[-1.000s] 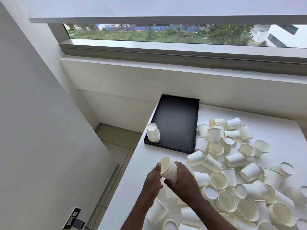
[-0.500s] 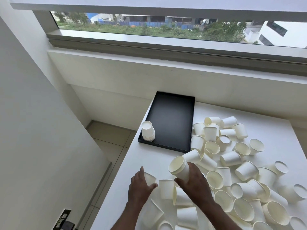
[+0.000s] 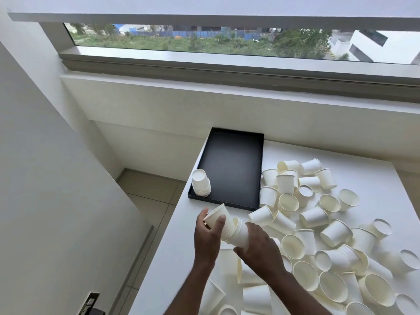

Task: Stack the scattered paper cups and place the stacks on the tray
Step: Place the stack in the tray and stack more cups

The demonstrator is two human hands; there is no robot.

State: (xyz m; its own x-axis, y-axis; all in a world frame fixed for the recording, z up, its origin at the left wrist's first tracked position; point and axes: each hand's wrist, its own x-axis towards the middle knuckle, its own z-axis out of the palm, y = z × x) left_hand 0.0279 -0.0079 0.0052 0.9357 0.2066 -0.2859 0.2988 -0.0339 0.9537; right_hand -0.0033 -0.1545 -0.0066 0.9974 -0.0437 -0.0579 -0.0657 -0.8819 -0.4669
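Observation:
My left hand [image 3: 208,237] grips a single white paper cup [image 3: 219,218], base pointing up and left. Its mouth end is pushed into the small stack of cups [image 3: 239,235] that my right hand [image 3: 259,248] holds just right of it. Both hands hover over the white table's near left part. A black tray [image 3: 229,169] lies at the table's far left corner, with one upside-down stack of cups [image 3: 201,183] in its near left corner. Several loose cups [image 3: 313,214] lie scattered to the right.
The white table [image 3: 181,242] ends at its left edge close to my left hand, with tiled floor [image 3: 147,194] below. A white wall ledge [image 3: 250,103] and window run behind the table. More loose cups [image 3: 256,296] lie under my forearms.
My left hand picked a cup off the table and brought it up to the stack in my right hand. The right hand's stack shifted left and lower to meet it.

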